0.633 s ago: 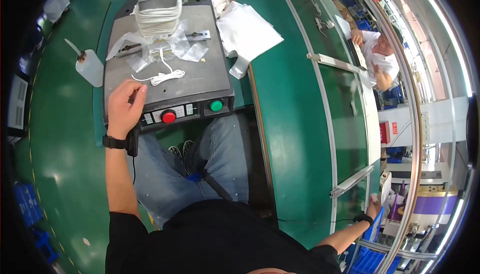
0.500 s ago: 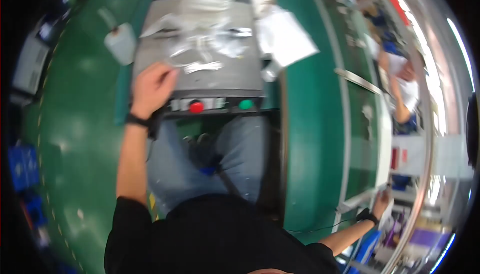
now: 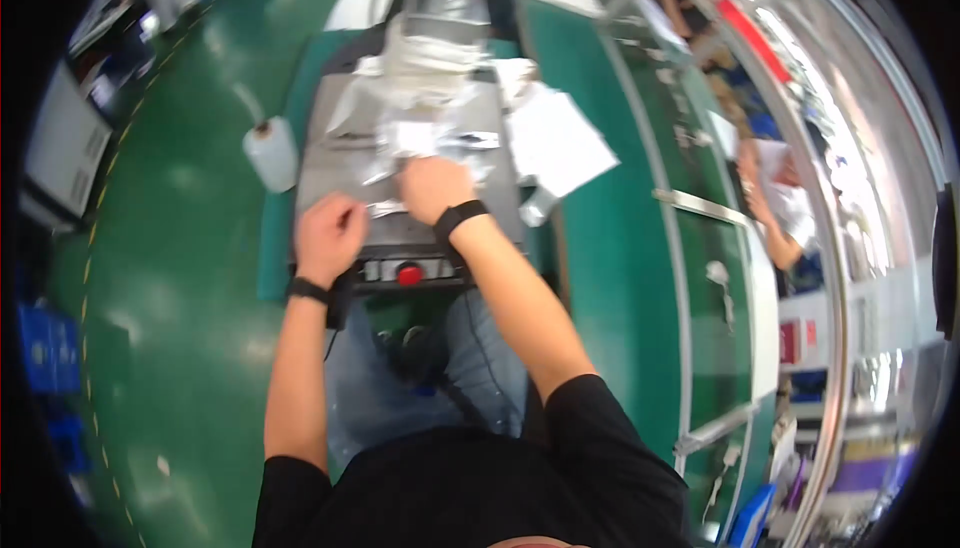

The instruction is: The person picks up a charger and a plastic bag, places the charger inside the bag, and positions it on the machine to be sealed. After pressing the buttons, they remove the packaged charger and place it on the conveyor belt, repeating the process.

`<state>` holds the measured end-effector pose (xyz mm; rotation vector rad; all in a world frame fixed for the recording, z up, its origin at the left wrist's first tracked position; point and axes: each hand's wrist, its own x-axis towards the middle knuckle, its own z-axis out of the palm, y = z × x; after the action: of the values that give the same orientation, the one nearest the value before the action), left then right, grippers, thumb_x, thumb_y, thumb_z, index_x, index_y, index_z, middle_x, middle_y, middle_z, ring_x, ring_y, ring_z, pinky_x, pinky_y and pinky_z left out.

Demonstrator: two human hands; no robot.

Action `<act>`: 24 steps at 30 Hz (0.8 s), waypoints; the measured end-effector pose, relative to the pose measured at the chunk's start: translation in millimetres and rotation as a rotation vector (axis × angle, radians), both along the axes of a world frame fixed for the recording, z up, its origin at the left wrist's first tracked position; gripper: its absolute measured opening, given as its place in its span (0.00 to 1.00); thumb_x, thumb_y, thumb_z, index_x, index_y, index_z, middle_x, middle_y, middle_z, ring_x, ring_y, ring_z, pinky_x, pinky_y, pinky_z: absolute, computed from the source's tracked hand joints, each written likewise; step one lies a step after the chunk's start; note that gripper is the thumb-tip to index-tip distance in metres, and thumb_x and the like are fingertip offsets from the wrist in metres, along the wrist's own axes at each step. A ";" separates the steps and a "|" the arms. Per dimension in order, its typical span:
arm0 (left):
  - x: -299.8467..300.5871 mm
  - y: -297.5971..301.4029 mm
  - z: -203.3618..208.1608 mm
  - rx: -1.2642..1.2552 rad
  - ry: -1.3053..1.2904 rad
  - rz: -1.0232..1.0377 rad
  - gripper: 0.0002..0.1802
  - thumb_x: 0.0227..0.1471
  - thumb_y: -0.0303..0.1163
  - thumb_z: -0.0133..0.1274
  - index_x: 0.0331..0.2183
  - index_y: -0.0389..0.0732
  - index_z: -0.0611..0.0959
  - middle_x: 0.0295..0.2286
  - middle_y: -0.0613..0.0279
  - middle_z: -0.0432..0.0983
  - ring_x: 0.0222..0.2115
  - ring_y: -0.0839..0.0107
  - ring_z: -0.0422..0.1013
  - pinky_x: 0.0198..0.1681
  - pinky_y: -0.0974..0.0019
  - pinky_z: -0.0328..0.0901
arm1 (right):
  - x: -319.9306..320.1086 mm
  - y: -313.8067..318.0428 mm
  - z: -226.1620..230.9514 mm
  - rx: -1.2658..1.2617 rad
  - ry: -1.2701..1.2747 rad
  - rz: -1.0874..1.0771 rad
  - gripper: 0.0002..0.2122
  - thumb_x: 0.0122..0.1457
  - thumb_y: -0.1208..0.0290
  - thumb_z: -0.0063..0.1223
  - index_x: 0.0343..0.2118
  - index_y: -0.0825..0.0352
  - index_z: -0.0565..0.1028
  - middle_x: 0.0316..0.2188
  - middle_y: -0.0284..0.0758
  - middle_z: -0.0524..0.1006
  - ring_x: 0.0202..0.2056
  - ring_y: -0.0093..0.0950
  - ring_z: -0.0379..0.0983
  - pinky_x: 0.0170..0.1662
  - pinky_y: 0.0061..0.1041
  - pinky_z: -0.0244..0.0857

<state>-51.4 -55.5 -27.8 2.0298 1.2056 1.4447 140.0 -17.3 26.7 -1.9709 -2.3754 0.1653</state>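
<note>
My left hand (image 3: 330,240) rests at the left front of a grey machine plate (image 3: 330,178), its fingers curled closed; whatever they may hold is hidden. My right hand (image 3: 435,188) is over the middle of that plate, fingers closed and turned down beside clear, shiny film-like pieces (image 3: 465,163). What it grips, if anything, cannot be made out. Between the two hands lies a small silvery-white strip (image 3: 385,208). Beyond them a whitish block-shaped fixture (image 3: 430,58) stands on the plate. A red button (image 3: 409,273) sits on the machine's front edge.
White sheets (image 3: 560,143) lie right of the plate on a green bench. A white bottle (image 3: 270,156) with a spout stands at left. A metal-framed line (image 3: 690,298) runs along the right, with another person (image 3: 780,198) beyond it.
My right hand has come from the far lower right onto the plate. The left hand stays curled at the plate's left side. The view has shifted, and my forearm now covers the green button.
</note>
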 end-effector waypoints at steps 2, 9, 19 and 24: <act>-5.1 4.6 11.8 -0.040 0.073 0.014 0.10 0.54 0.31 0.57 0.24 0.37 0.77 0.19 0.57 0.68 0.19 0.64 0.66 0.24 0.63 0.60 | 25.3 2.8 -2.7 0.011 0.145 -0.066 0.14 0.62 0.61 0.50 0.34 0.67 0.79 0.33 0.45 0.81 0.39 0.42 0.79 0.41 0.39 0.72; 20.5 66.7 -34.5 -0.274 -0.113 -0.082 0.20 0.66 0.39 0.46 0.27 0.35 0.77 0.24 0.68 0.71 0.27 0.76 0.65 0.33 0.68 0.63 | 226.4 -178.9 112.7 0.296 0.594 0.022 0.08 0.66 0.71 0.51 0.39 0.71 0.77 0.26 0.36 0.74 0.28 0.26 0.70 0.34 0.27 0.66; -0.4 77.1 -11.6 -0.179 0.079 -0.063 0.20 0.67 0.40 0.44 0.31 0.34 0.78 0.27 0.65 0.72 0.30 0.74 0.66 0.37 0.68 0.63 | 393.7 -579.3 153.3 0.440 -0.463 -1.463 0.14 0.62 0.63 0.53 0.38 0.70 0.80 0.32 0.48 0.80 0.36 0.49 0.77 0.39 0.40 0.70; -25.6 48.7 7.5 -0.151 0.063 0.013 0.17 0.65 0.35 0.46 0.27 0.34 0.74 0.23 0.63 0.68 0.26 0.73 0.63 0.32 0.67 0.61 | 398.8 -481.0 158.0 0.561 -0.046 -1.188 0.12 0.61 0.67 0.54 0.41 0.70 0.79 0.31 0.43 0.81 0.34 0.37 0.78 0.38 0.32 0.70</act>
<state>-77.0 -6.8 -20.4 1.9820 1.3140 1.2631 538.8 -498.2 184.7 -2.5823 -0.7564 -0.5181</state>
